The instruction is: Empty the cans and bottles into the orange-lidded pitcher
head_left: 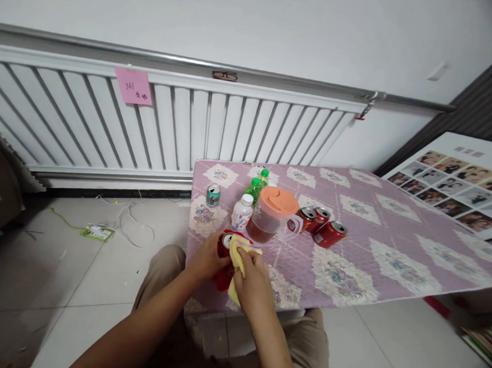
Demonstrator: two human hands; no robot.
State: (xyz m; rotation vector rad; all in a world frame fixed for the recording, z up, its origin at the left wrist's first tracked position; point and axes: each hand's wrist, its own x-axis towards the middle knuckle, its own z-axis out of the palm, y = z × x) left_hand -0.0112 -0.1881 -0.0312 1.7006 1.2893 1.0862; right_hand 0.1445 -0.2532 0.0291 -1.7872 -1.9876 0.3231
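Yellow cloth [236, 254] pinched in right hand [255, 280], up against red drink can [222, 250], left hand [207, 259] wrapped round it, lower centre.

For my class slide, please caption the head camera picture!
Left hand holds a red can, right hand a yellow cloth, near an orange-lidded pitcher on a flowered tablecloth.

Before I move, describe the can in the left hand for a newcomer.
On the purple flowered tablecloth, find the orange-lidded pitcher. On its near side is a red can in the left hand, with a yellow cloth at its top. Three other red cans right of the pitcher are not held.
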